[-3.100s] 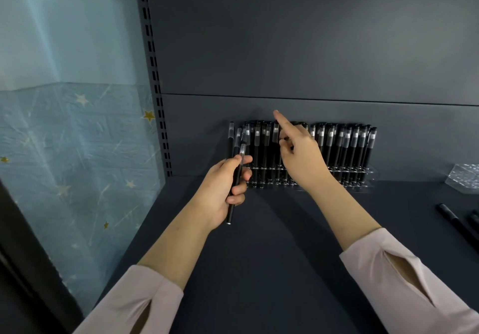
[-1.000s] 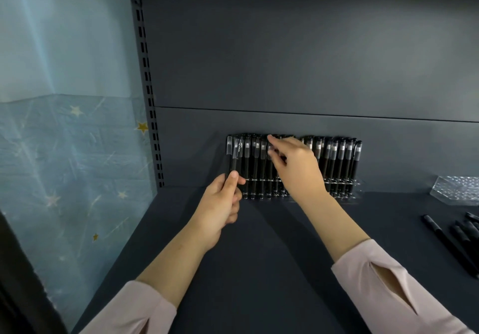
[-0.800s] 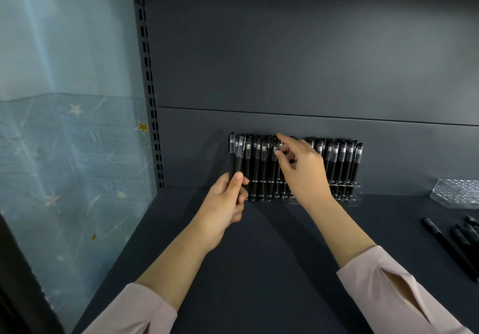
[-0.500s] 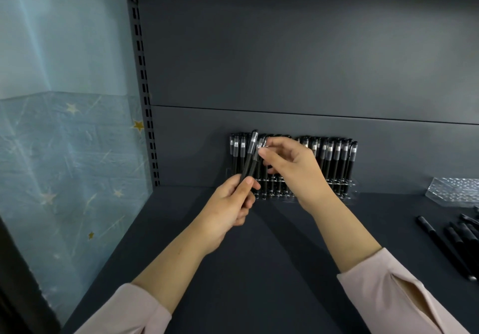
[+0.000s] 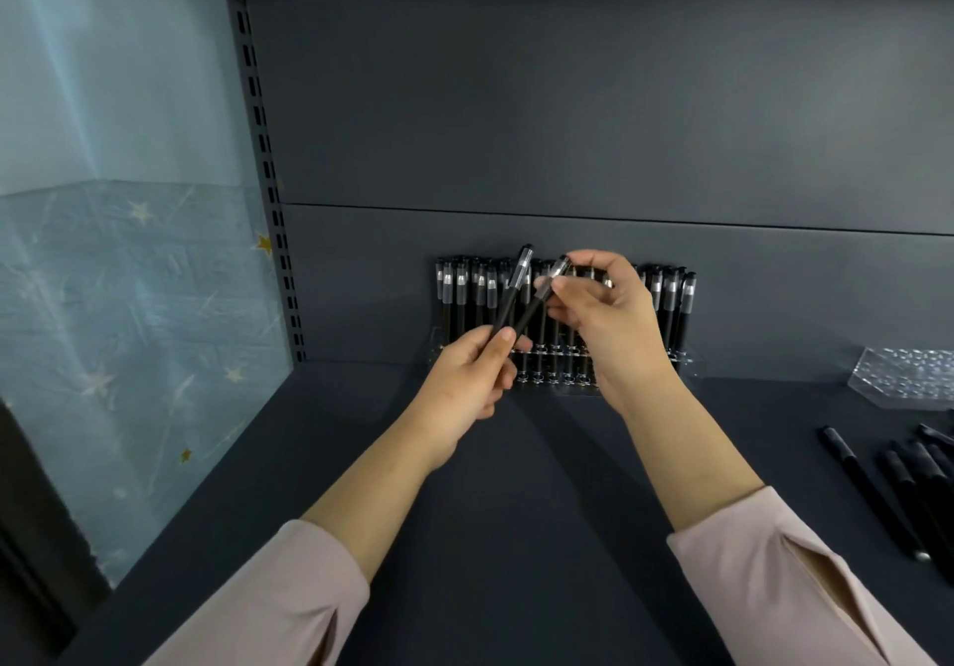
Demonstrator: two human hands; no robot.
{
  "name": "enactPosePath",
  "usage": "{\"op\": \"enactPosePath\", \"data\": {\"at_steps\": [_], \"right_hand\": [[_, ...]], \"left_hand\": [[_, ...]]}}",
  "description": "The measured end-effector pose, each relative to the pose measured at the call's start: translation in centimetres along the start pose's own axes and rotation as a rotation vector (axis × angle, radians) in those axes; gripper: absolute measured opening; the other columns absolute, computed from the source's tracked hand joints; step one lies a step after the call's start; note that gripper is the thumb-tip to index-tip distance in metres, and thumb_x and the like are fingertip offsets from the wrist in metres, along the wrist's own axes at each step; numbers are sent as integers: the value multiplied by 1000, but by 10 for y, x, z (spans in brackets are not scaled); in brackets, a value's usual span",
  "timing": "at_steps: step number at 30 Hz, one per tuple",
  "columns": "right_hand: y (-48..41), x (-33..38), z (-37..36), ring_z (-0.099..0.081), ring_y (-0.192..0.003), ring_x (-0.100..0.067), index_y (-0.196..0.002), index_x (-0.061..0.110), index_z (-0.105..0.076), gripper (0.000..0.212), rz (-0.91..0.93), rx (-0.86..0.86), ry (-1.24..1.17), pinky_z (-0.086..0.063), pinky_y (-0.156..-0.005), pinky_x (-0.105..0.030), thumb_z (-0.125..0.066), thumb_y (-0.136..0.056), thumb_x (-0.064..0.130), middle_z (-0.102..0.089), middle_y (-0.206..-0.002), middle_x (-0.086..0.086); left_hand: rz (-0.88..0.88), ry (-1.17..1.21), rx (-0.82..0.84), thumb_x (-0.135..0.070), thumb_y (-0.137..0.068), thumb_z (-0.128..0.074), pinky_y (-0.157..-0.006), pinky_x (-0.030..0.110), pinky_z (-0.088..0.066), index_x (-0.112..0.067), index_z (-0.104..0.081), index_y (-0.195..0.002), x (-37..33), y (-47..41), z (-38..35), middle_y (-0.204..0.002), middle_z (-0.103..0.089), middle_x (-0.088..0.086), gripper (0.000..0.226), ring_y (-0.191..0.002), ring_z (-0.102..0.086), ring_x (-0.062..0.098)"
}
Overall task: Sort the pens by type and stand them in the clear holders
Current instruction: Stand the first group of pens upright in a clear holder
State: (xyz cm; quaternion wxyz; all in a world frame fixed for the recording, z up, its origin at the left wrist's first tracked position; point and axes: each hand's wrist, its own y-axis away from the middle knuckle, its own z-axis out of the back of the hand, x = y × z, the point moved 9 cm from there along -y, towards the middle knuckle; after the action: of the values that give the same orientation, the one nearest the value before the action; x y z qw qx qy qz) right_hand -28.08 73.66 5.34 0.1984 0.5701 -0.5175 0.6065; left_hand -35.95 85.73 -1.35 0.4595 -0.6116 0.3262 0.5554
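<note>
Pens (image 5: 511,293) now wider apart: both in left hand (image 5: 464,381) grip, one in right hand (image 5: 609,324).

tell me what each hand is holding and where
Left hand grips two pens by their lower barrels; right hand pinches one of them near its cap.

We read this as shop: dark metal shelf (image 5: 516,536), slotted upright (image 5: 268,200), back panel (image 5: 568,97), pens (image 5: 459,293) ranked in clear holder (image 5: 692,371).
</note>
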Motion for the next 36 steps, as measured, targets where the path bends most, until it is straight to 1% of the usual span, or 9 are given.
{"op": "enactPosePath", "data": {"at_steps": [4,7,11,16,20,27,31,33,36], "right_hand": [[0,-7,0,-69,-92,-14,-110,16,-57,21,-41,-20,-120,-53,-81,-26,-60,-92,5,-73,-90,-1],[0,-10,-3,-64,-85,-13,-105,21,-61,23,-4,-59,-8,-55,-85,-32,-68,-87,8,-61,-85,-1],[0,8,13,-67,-84,-16,-104,25,-60,23,151,-198,93,-57,-82,-34,-67,-88,10,-66,-89,2],[9,31,29,-65,-84,-9,-102,37,-54,31,361,-326,224,-51,-75,-18,-63,-91,10,-66,-96,4],[12,30,16,-63,-88,-4,-105,35,-55,28,420,-271,375,-50,-78,-15,-62,-92,11,-64,-96,12],[11,25,5,-61,-86,4,-109,27,-58,24,470,-219,504,-47,-74,-8,-64,-91,12,-62,-93,18],[6,24,-6,-61,-78,1,-113,13,-67,22,525,-179,668,-45,-75,-4,-64,-91,10,-68,-95,4],[4,21,-16,-60,-79,-7,-120,9,-65,28,549,-128,786,-46,-77,-7,-62,-92,8,-67,-98,-3],[1,12,-26,-61,-88,-15,-133,8,-56,38,517,-48,897,-51,-87,-22,-57,-95,9,-62,-108,-6]], "left_hand": [[1,40,-2,-36,-102,-48,-43,18,-29,-19,-65,-101,5,0,-7,-60,-51,-12,24,-46,-34,3],[-11,29,-7,-35,-101,-49,-45,19,-35,-22,-65,-101,11,4,-8,-65,-59,-8,22,-50,-43,5],[-9,1,-127,-34,-103,-46,-52,19,-46,-24,-65,-107,15,6,12,-76,-71,-6,22,-60,-57,6],[-19,-73,-216,-36,-102,-45,-43,16,-33,-31,-68,-99,15,7,37,-57,-50,-15,24,-46,-37,1],[-13,-75,-262,-44,-100,-45,-39,17,-28,-38,-67,-86,16,4,43,-52,-38,-16,27,-43,-30,2],[57,38,-342,-48,-101,-37,-36,16,-27,-25,-53,-93,21,1,52,-46,-42,-16,29,-40,-30,1],[64,105,-322,-40,-103,-38,-34,16,-26,-23,-50,-90,20,0,50,-51,-43,-13,25,-38,-30,1],[57,193,-277,-33,-105,-37,-32,15,-23,-21,-48,-84,17,-3,48,-54,-39,-8,27,-35,-28,1],[47,368,-190,-19,-106,-35,-29,13,-22,-17,-47,-81,11,-7,43,-44,-38,-9,28,-30,-28,1]]}}
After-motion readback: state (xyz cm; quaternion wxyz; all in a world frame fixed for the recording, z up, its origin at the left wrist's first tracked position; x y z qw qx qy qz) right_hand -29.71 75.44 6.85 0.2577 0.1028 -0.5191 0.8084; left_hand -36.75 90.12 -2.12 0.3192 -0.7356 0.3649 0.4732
